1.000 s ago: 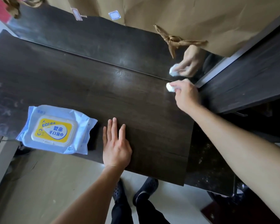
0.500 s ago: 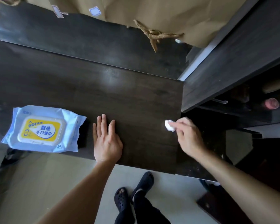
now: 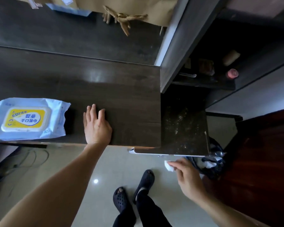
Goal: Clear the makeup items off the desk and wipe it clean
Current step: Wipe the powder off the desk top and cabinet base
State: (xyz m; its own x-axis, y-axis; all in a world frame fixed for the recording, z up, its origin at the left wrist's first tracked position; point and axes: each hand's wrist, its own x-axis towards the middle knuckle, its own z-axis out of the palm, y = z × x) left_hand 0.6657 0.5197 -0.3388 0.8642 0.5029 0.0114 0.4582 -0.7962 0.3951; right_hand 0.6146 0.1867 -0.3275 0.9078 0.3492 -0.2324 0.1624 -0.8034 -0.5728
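"婴童手口湿巾" and "80" on wipes pack (image 3: 28,119)

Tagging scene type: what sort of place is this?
Probably a home dressing corner: dark desk with a mirror behind, wipes pack on it, lined bin on the tiled floor.

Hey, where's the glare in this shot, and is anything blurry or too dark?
Head view: soft glare on the desk beyond the left hand, a bright spot on the floor tile; the right hand and its wipe look slightly smeared; the shelf recess is too dark to read.
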